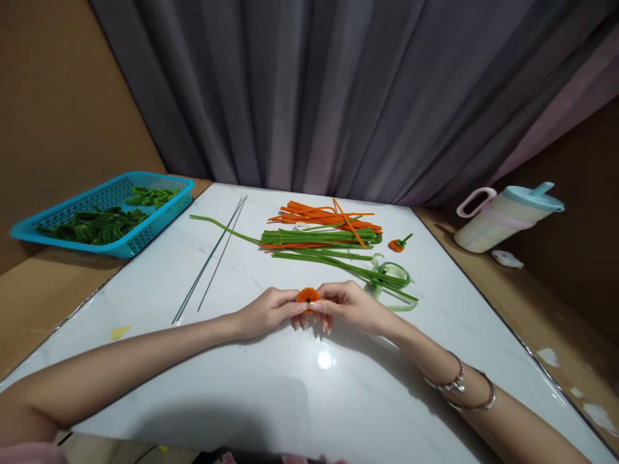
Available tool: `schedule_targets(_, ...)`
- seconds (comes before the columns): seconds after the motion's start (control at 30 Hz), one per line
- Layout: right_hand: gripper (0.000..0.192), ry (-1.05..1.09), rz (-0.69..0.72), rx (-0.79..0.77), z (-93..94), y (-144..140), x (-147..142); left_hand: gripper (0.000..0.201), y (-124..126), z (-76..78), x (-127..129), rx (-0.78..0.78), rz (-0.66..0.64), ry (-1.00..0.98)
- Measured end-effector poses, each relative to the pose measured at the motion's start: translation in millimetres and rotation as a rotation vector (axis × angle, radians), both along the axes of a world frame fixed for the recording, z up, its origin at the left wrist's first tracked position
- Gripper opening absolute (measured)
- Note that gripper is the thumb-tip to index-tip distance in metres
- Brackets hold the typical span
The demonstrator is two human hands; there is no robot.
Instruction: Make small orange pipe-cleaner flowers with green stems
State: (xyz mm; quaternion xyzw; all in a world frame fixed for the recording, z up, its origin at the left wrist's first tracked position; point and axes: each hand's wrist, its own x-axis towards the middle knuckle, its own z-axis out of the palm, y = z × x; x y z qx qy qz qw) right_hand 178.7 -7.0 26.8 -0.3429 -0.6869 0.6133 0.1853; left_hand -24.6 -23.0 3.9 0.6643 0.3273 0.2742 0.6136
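Both hands meet near the middle of the white table [271,412], and between them sits one small orange coil [307,295] of pipe cleaner, rolled into a flower-like disc. The left hand [264,312] pinches its left edge and the right hand [351,304] its right edge, fingers [323,300] closed narrowly on it from both sides, seemingly to keep the spiral from springing loose. The hands rest on the table, which would steady so small a grip. Two bracelets [459,386] circle the right wrist.

Beyond the fingers lies the stock, within reach: a sheaf of orange pipe cleaners [322,216], too many to count, and just nearer a bundle of green pipe cleaners [319,237], likewise uncounted, with one long green strand trailing off to the left. Just past the right hand a curl of pale green ribbon [387,278] lies over a few loose green stems. One finished orange bud [397,244] with a short green stem sits apart, to the right of the bundles.

To the left of the fingers two or three thin dark wires [210,258] lie straight and side by side. Well off to the left a blue basket [145,238] holds a heap of bent green pieces. Far right, off the white surface, stands one pale lidded jug [507,216] with a pink handle.
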Motion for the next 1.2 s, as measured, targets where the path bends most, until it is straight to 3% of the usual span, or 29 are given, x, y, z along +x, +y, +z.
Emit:
schedule_targets(0.1, 0.036, -0.103, 0.005, 0.211, -1.9, 0, 2, 0.029, -1, -1.7, 1, -0.045, 0.045, -0.007)
schedule_targets(0.27, 0.083, -0.223, -0.007, 0.796, -3.9, 0, -1, 0.028, -2, -2.6, 1, -0.060, 0.015, 0.042)
schedule_targets(0.37, 0.096, -0.265, 0.094, 0.920, -2.1, -4, -9, 0.032, -4, -0.8, 2, 0.007, -0.065, 0.095)
schedule_targets(0.53, 0.099, -0.241, 0.201, 0.904, -1.9, -10, -19, 0.033, -5, -0.7, 4, 0.103, -0.102, 0.135)
schedule_targets(0.67, 0.090, -0.177, 0.221, 0.865, -7.1, -13, -21, 0.026, -6, -2.4, 7, 0.067, -0.127, 0.007)
schedule_targets(0.8, 0.085, -0.051, 0.133, 0.888, -13.3, -15, -21, 0.026, -8, -1.4, 7, -0.009, -0.154, -0.061)
schedule_targets(1.0, 0.077, 0.029, 0.027, 0.869, -14.2, -16, -21, 0.024, -7, 3.2, 6, -0.107, -0.032, -0.104)
schedule_targets(1.07, 0.068, 0.038, 0.047, 0.797, -12.6, -18, -23, 0.023, -6, 3.7, 7, -0.134, -0.058, -0.157)
schedule_targets(1.2, 0.033, 0.137, 0.061, 0.589, -12.1, -22, -28, 0.023, -5, 2.8, 7, -0.185, -0.087, -0.168)
